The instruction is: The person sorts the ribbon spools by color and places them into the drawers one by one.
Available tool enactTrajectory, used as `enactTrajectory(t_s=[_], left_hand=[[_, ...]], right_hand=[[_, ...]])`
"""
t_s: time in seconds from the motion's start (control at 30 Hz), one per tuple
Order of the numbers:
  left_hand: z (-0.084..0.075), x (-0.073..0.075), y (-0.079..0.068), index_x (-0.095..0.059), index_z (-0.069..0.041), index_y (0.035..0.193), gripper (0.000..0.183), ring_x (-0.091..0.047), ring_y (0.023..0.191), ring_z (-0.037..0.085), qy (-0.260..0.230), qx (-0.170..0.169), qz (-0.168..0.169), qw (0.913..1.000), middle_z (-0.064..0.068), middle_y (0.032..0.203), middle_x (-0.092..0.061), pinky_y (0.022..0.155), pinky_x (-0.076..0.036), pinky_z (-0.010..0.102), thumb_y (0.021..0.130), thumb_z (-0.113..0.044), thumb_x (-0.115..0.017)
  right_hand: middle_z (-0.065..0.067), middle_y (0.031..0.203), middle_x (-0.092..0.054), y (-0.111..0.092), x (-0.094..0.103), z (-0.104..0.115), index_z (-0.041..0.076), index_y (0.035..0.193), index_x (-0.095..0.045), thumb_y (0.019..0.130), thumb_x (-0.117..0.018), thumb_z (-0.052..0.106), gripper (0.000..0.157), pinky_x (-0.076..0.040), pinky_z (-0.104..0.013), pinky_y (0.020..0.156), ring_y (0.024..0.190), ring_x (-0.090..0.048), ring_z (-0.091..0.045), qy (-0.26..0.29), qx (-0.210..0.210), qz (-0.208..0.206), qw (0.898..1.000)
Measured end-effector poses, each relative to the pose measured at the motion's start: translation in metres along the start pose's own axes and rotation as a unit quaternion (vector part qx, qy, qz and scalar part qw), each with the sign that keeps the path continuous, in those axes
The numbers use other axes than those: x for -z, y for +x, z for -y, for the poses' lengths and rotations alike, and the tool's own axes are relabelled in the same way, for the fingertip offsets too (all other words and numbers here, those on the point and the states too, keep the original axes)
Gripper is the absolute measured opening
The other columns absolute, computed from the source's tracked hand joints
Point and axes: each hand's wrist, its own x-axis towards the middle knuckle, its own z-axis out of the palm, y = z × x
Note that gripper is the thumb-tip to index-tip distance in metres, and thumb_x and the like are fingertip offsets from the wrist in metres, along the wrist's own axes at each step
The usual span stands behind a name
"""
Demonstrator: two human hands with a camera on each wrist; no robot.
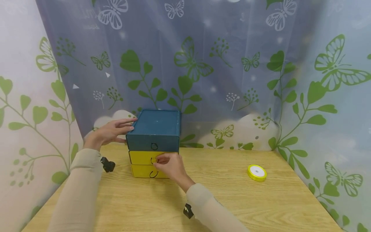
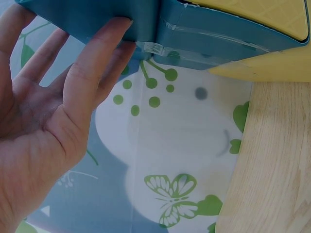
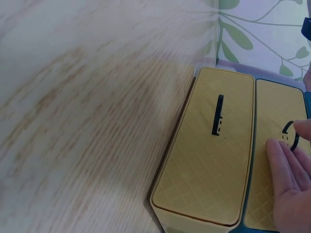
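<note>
A small drawer cabinet (image 1: 157,122) with a blue top stands on the wooden table. Its upper drawer front (image 1: 140,142) is blue, and two yellow drawer fronts sit below it, each with a black loop handle. My right hand (image 1: 172,166) pinches the black loop handle (image 3: 296,141) of the middle yellow drawer (image 3: 272,184) between thumb and fingers. Against the cabinet's left side, my left hand (image 1: 113,131) rests its extended fingertips, and the left wrist view shows them by the blue wall (image 2: 97,19). The lower yellow drawer (image 3: 209,145) has its handle untouched.
A ribbon spool (image 1: 257,173), yellow with a white centre, lies to the right on the table (image 1: 214,180). Behind the cabinet hangs a curtain (image 1: 226,77) patterned with leaves and butterflies. Black wrist devices hang beside both sleeves.
</note>
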Motion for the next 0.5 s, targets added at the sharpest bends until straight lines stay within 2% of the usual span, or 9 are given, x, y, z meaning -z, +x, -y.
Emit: enactTrajectory(t_s=[0.5], left_hand=[[-0.0011,-0.0002,-0.0012,-0.022,-0.024,0.167,0.073,-0.014,0.159,0.047,-0.005,0.002,-0.003,1.0000,0.014,0.175,-0.004,0.115,-0.040,0.068,0.106,-0.041,-0.059]], right_hand=[[-0.007,0.102,-0.081,-0.0047,0.0023,-0.0062,0.009,0.110,-0.080,0.089,-0.082,0.020,0.023,-0.063,-0.026,0.078,0.087,-0.077,-0.015,0.014,-0.003,0.034,0.999]])
